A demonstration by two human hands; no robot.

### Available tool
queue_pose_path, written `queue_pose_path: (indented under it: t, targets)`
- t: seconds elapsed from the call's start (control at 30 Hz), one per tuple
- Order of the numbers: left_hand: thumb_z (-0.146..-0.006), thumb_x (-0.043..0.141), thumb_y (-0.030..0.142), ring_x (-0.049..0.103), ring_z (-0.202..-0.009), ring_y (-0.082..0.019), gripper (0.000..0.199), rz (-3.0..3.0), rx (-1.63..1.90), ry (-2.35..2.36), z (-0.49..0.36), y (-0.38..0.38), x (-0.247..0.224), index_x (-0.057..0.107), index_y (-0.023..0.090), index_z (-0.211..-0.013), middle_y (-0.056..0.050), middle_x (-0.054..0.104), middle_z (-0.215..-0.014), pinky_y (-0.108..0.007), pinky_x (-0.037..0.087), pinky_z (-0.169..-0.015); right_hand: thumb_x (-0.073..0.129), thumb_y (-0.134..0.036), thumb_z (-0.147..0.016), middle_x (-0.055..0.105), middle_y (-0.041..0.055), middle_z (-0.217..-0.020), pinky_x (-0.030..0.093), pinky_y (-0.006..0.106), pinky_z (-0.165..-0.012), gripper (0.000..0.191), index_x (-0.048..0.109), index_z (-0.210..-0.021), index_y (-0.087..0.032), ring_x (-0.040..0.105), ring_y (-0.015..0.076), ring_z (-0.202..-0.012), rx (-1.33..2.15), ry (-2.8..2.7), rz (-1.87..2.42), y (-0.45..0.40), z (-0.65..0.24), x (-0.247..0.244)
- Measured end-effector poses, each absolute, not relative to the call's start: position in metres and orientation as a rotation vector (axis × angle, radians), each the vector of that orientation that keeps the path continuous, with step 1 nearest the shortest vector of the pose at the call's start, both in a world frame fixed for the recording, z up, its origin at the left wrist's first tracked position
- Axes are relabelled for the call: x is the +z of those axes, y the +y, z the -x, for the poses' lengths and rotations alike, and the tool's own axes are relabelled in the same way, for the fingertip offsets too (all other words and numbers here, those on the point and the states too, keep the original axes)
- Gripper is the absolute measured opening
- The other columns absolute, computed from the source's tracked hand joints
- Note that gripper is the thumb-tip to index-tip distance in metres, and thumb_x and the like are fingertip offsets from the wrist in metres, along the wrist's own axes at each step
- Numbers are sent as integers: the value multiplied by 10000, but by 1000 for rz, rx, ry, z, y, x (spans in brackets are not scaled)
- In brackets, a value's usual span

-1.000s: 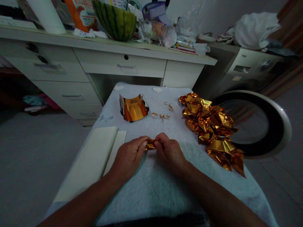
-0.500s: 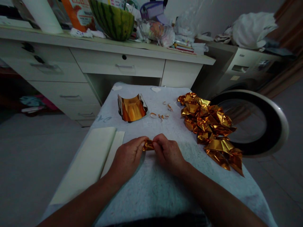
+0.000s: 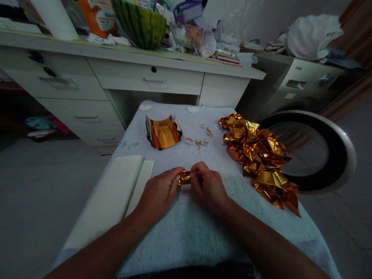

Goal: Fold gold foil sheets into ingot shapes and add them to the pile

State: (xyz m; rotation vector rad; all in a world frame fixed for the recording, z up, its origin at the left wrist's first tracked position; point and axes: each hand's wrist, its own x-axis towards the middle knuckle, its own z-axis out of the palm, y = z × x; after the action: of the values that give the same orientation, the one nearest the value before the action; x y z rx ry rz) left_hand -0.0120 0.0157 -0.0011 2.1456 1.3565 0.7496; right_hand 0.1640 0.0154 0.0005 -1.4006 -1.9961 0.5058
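Observation:
Between my two hands is a small crumpled piece of gold foil [image 3: 185, 178], held just above the cloth-covered table [image 3: 200, 228]. My left hand [image 3: 162, 188] pinches its left end between thumb and fingers. At the other end, my right hand [image 3: 209, 186] is closed on the foil, its fingertips bunched over it. Beyond them, a curved stack of gold foil sheets [image 3: 164, 133] stands on the cloth. Thin curled gold strips [image 3: 199, 143] lie to the right of that stack. A heap of folded gold foil pieces [image 3: 255, 145] covers the table's right side.
Pale folded paper [image 3: 107, 201] lies along the left edge of the table. Behind stands a white drawer desk [image 3: 145, 79] with a cut watermelon [image 3: 142, 25] and clutter on top. At right, a washing machine [image 3: 290, 85] has its round door [image 3: 337, 155] hanging open beside the table.
My right fingers have shifted slightly on the right end of the foil, and a little more of it shows. Both hands still grip it; the whole view has moved slightly.

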Motion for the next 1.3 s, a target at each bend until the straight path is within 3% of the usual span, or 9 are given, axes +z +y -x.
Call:
queue_pose_path:
  t: [0.77, 0.93, 1.1, 1.3]
  targets:
    - [-965, 370, 268, 695, -961, -246, 322, -2158, 648, 1462, 13, 18, -6, 636, 201, -1133, -79, 730, -1091, -375, 515, -847, 447, -212, -901, 617, -21, -625, 368, 217, -542, 102, 532, -956, -200, 548, 122, -506, 391, -2059, 1312, 15, -163, -8]
    - [-978, 350, 315, 697, -918, -212, 325, -2122, 669, 1373, 15, 17, -2, 621, 218, -1129, -43, 738, -1045, -334, 507, -808, 458, -213, -891, 604, -34, -609, 351, 215, -525, 118, 534, -980, -200, 519, 116, -481, 462, -2009, 1356, 17, -165, -6]
    - [-972, 331, 383, 693, -796, -228, 376, -2016, 751, 1573, 15, 15, 10, 548, 183, -1205, -42, 730, -894, -338, 489, -704, 458, -194, -881, 530, -64, -546, 301, 213, -493, 98, 542, -931, -201, 457, 99, -444, 581, -1943, 1388, 18, -166, -1]
    - [-937, 395, 336, 660, -719, -194, 239, -2001, 808, 1525, 18, 15, 12, 595, 216, -987, 2, 690, -789, -295, 439, -662, 443, -234, -927, 508, -58, -566, 317, 225, -529, 120, 551, -907, -187, 450, 99, -492, 719, -1948, 1334, 19, -171, 3]
